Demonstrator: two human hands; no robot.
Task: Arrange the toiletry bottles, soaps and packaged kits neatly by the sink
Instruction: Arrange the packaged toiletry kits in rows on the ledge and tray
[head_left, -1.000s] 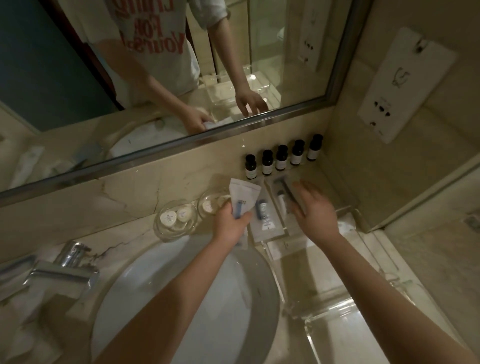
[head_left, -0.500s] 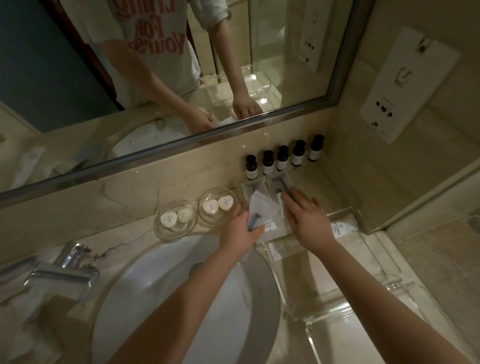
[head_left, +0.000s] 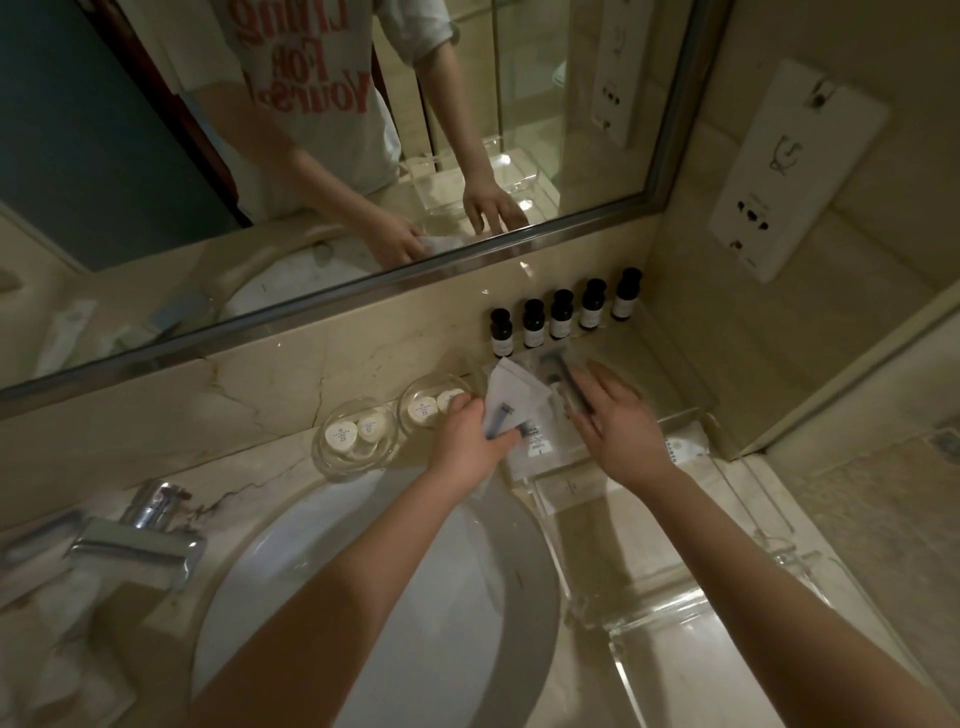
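Head view: the fingers (head_left: 461, 404) of the left hand (head_left: 470, 441) are curled round a white kit packet (head_left: 511, 397). The thumb pinches its lower edge, so the packet stands tilted over the flat packets (head_left: 543, 449) lying on the tabletop (head_left: 249, 467). The right hand (head_left: 621, 431) has its fingers (head_left: 605, 382) straight and spread. They rest on a clear packet with a dark tool inside (head_left: 556, 371) and hold nothing.

Just behind stand five dark bottles (head_left: 561, 314) in a row against the wall. To the left are two glass dishes of round soaps (head_left: 356, 436), beside the sink (head_left: 415, 597).

The kits appear to be the step in hand, with the bottles and soaps already placed. The next move calls for laying the white packet flat beside the pinned one, its edges square to the bottle row.

The dark tool could be a razor or a comb; I cannot tell. Packet print is too small to read, both hands cover part of the pile, and the clear tray (head_left: 675, 623) is hard to trace.
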